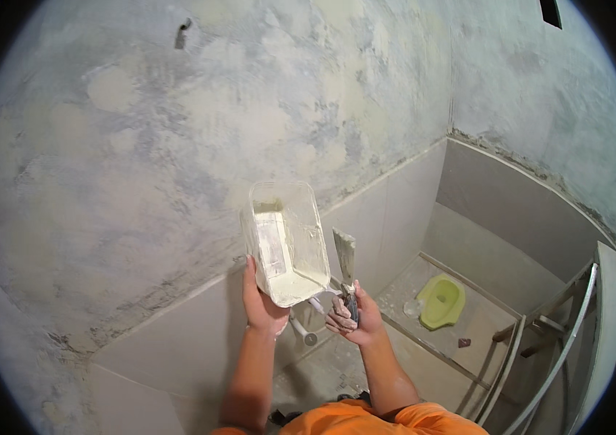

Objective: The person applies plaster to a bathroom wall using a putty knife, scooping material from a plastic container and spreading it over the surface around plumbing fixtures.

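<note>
My left hand point(263, 308) grips a clear plastic tub point(304, 243) from its lower end, thumb along the outer left side. The tub is tilted so that its inside faces me, and pale, creamy putty point(295, 284) coats its walls and lower end. To the right of it, my right hand point(355, 319) is closed round the dark handle of a putty knife point(346, 250). The knife's blade points up, smeared with putty, and stands apart from the tub. Putty also whitens the fingers of my right hand.
A patchy, plastered wall point(141, 123) rises ahead above grey tiles point(395, 210). A white pipe point(302, 330) shows below the tub. A yellow-green squat toilet point(441, 301) sits in the floor at right, near a small dark reddish piece point(464, 342). A ladder-like frame point(540, 362) stands at far right.
</note>
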`<state>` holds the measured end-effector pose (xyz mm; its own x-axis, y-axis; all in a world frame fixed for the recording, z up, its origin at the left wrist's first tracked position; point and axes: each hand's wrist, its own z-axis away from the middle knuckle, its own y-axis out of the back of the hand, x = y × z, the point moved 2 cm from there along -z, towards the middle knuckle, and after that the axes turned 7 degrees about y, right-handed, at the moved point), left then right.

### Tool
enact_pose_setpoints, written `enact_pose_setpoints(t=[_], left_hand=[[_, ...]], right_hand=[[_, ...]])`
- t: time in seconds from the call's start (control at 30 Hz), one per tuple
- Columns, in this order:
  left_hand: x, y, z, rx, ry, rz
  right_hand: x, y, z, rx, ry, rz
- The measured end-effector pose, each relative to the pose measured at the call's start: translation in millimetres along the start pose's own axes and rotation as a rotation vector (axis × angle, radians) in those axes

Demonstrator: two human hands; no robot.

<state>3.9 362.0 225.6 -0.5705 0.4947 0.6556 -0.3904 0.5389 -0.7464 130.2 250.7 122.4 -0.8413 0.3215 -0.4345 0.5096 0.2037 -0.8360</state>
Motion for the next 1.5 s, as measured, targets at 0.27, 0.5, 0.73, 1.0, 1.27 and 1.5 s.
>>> enact_pose_setpoints(t=[0.27, 0.5, 0.73, 1.0, 1.27, 1.5], left_hand=[[-98.5, -30.8, -68.5, -0.015, 0.034, -0.127], [-170.9, -44.1, -103.1, 0.033, -0.006, -0.181], [-217.5, -63.7, -87.5, -0.009, 0.074, -0.16], [-262.1, -133.0, -65.9, -0.074, 0.103, -0.078], [-303.9, -153.6, -58.0, -0.104, 0.162, -0.074], [-314.7, -148.8, -37.3, -0.156, 0.152, -0.167]], right_hand=[[-76.2, 77.1, 8.7, -0.074, -0.038, -0.121], [-130.0, 108.1, 34.8, 0.012, -0.021, -0.047], [-152.2, 110.6, 81.0, 0.016, 0.042, 0.094], [-205.1, 117.6, 139.1, 0.151, 0.14, 0.145], [-238.0, 114.9, 178.8, 0.257, 0.18, 0.249], [-256.3, 86.2, 189.8, 0.324, 0.22, 0.243]])
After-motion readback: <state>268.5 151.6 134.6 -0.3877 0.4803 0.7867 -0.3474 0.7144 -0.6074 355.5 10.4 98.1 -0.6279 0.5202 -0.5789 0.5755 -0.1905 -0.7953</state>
